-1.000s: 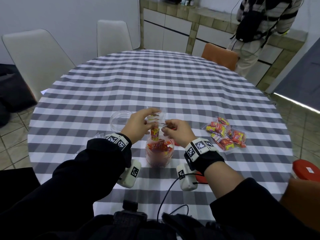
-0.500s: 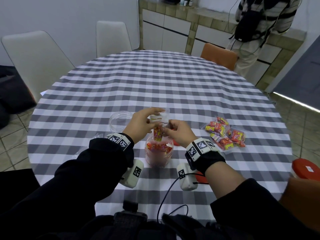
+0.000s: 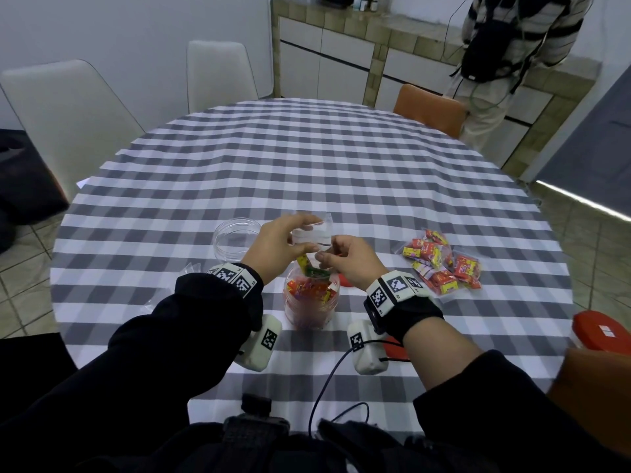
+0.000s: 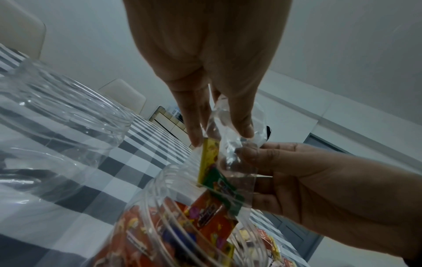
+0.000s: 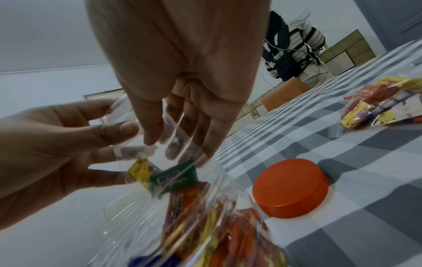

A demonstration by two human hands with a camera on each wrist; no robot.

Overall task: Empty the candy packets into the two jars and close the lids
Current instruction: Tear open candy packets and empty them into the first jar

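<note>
Both hands hold a clear plastic candy packet [image 3: 316,235] upside down over the open jar [image 3: 311,303], which is partly filled with red and yellow candies. My left hand [image 3: 290,238] pinches the packet's upper part between thumb and fingers [image 4: 242,126]. My right hand [image 3: 333,259] pinches its lower edge. A yellow and green candy [image 4: 209,163] hangs out of the packet's mouth just above the jar rim [image 5: 219,173]. An empty clear jar [image 3: 235,240] stands to the left. A full candy packet [image 3: 444,268] lies to the right.
An orange-red lid [image 5: 291,187] lies on the checked tablecloth [image 3: 307,165] just right of the filled jar. Another red lid [image 3: 601,332] sits at the table's right edge. Chairs ring the table, and a person [image 3: 505,63] stands at the far counter.
More candies have dropped from the packet into the jar. My right hand has shifted in closer to the left one, and one candy now hangs at the packet's mouth.
</note>
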